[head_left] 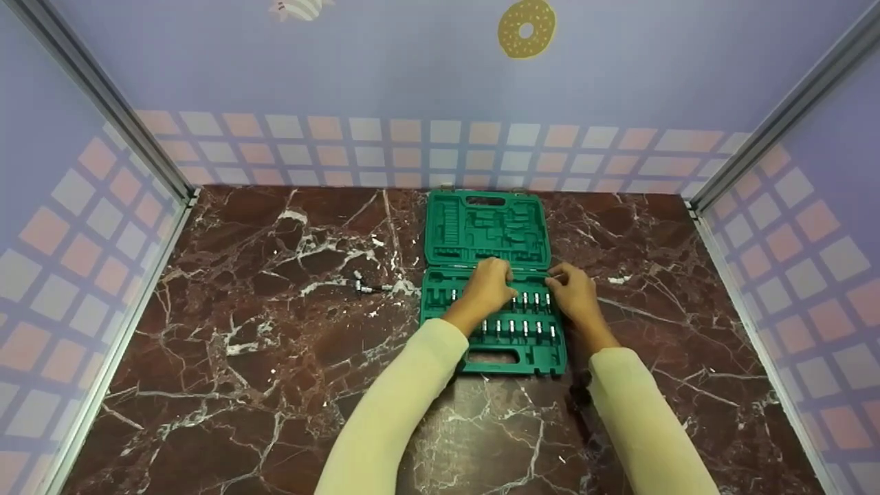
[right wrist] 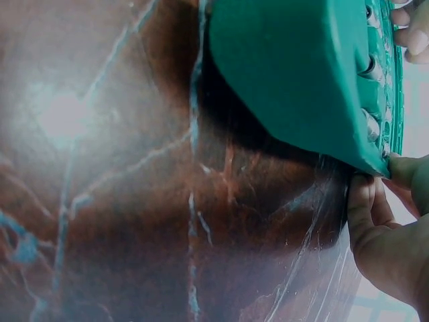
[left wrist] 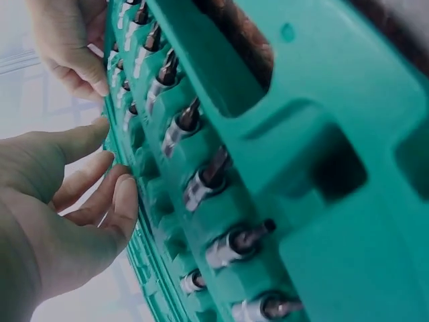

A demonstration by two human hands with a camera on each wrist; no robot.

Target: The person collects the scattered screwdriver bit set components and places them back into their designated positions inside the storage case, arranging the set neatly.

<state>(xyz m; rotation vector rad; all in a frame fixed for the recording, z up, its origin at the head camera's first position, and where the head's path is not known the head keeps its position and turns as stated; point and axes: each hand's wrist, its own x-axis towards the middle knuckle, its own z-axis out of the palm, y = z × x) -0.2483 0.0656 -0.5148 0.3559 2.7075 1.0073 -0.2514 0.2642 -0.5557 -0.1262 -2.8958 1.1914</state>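
Observation:
A green plastic socket-set case (head_left: pixel 540 356) lies unfolded on the marble-patterned table, its moulded lid (head_left: pixel 440 258) toward the back wall. Two rows of silver bit sockets (head_left: pixel 526 328) stand in the lower half; dark bit tips (left wrist: pixel 216 168) show from close up. Over the back row is my left hand (head_left: pixel 489 283), thumb and bent fingers apart, fingertips close above some bare slots (left wrist: pixel 157 191) with nothing visible between them. My right hand (head_left: pixel 577 297) pinches the case's right edge near the hinge, thumb on top and fingers (right wrist: pixel 362 208) underneath.
Left of the case lies a small T-shaped metal tool (head_left: pixel 362 284) with a dark shaft. A patterned back wall (head_left: pixel 385 82) and two side walls (head_left: pixel 55 206) with metal corner rails enclose the table (head_left: pixel 275 344).

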